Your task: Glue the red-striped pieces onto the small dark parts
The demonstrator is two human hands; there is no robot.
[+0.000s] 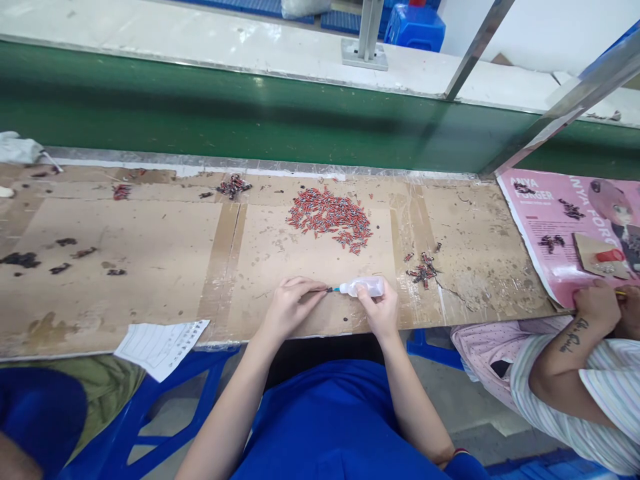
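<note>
My left hand (295, 305) pinches a small dark piece (329, 290) near the front edge of the cardboard-covered table. In my right hand (381, 307) is a clear squeeze bottle (369, 287), lying sideways with its blue tip (337, 289) pointing left, at the dark piece. Whether tip and piece touch is too small to tell. Beyond my hands lies a wide pile of small red and dark pieces (327, 215). A smaller cluster of dark and red pieces (424, 271) rests to the right of my right hand.
Another person's hand (597, 308) works at the right by a pink printed sheet (540, 230). A paper sheet (163, 347) overhangs the front edge at left. Dark clumps (21, 260) lie far left. A green barrier (225, 113) runs behind the table, with metal posts at right.
</note>
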